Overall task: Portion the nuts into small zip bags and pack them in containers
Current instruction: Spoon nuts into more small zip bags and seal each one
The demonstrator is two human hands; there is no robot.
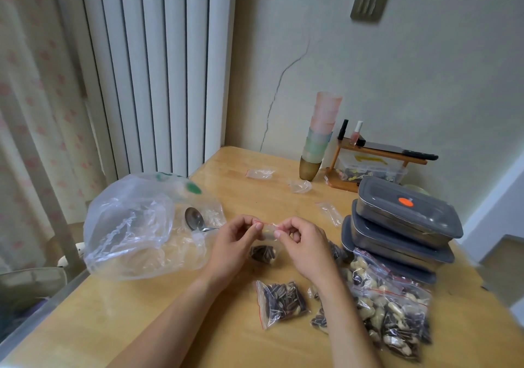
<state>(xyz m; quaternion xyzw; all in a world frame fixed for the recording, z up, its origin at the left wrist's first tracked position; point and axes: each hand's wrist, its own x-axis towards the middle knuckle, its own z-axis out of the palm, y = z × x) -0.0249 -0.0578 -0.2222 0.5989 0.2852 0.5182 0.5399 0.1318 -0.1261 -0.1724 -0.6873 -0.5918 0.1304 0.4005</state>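
Your left hand [238, 233] and right hand [297, 237] each pinch one end of the red zip strip of a small zip bag [263, 250], held just above the tabletop [170, 311] so the sunflower seeds sink to the bottom, clear of the seal. The step is judged to be pressing the strip closed. Filled bags [283, 301] lie near your right forearm, beside the stacked grey-lidded containers [405, 220], within reach for packing. The large supply bag [136, 226] and spoon [194, 220] sit to the left; empty zip bags [259, 172] wait farther back.
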